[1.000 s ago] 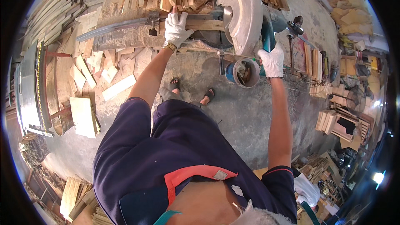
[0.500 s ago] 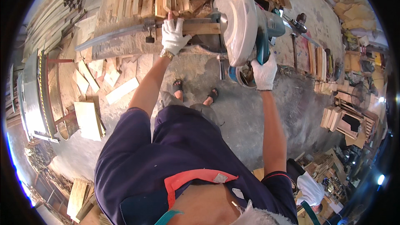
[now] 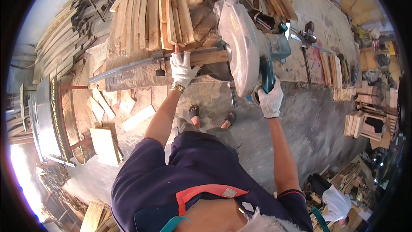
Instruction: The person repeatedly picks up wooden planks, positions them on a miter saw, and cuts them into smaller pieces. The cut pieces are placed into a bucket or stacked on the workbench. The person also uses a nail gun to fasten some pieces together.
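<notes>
A mitre saw with a grey blade cover (image 3: 238, 47) and a teal motor body stands on the bench in front of me. My right hand (image 3: 271, 99), in a white glove, is wrapped round its teal handle (image 3: 267, 75). To the left of the saw, my left hand (image 3: 183, 69), also gloved, with a bare fingertip sticking out, grips a wooden strip (image 3: 212, 57) against the metal fence (image 3: 124, 69). The strip's right end runs to the blade cover, which hides the blade and the cutting point.
Long wooden slats (image 3: 150, 13) are piled behind the fence, nearly touching my left fingertips. Offcuts (image 3: 138, 118) lie on the floor at left, near a metal-topped machine (image 3: 43, 118). Short boards (image 3: 337, 71) stand at right. Another person (image 3: 337, 202) is at lower right.
The whole view has shifted, so bench, saw and hands sit lower in the picture. Both hands keep their places on the strip and the handle.
</notes>
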### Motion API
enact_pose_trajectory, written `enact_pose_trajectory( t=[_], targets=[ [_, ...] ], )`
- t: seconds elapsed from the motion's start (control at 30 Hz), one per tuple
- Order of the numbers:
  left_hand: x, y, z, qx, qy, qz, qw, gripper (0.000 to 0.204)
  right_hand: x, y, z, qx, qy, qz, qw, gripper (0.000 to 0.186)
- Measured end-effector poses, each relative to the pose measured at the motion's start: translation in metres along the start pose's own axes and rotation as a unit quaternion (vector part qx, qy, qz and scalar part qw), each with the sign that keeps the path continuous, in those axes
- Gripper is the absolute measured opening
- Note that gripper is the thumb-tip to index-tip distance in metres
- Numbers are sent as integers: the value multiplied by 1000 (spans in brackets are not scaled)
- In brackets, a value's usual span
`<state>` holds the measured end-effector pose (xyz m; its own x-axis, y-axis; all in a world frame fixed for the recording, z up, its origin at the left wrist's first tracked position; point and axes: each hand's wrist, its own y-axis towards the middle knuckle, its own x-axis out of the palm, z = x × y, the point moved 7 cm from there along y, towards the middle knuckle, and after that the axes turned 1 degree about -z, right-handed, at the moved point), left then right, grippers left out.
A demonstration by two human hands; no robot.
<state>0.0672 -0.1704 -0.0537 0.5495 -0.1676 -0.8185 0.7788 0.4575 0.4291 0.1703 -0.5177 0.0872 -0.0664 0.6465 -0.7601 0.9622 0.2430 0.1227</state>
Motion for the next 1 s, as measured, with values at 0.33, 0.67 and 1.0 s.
enact_pose_trajectory(
  t=[0.33, 0.67, 1.0],
  targets=[
    [-1, 2, 1, -11, 11, -9, 1000, 89, 15, -8, 17, 28, 30, -15, 999, 56],
    [-10, 4, 7, -71, 74, -107, 989, 98, -32, 30, -38, -69, -6, -38, 997, 57],
    [-35, -84, 25, -115, 89, -93, 985, 75, -119, 173, -198, -250, -91, -39, 963, 47]
  ],
)
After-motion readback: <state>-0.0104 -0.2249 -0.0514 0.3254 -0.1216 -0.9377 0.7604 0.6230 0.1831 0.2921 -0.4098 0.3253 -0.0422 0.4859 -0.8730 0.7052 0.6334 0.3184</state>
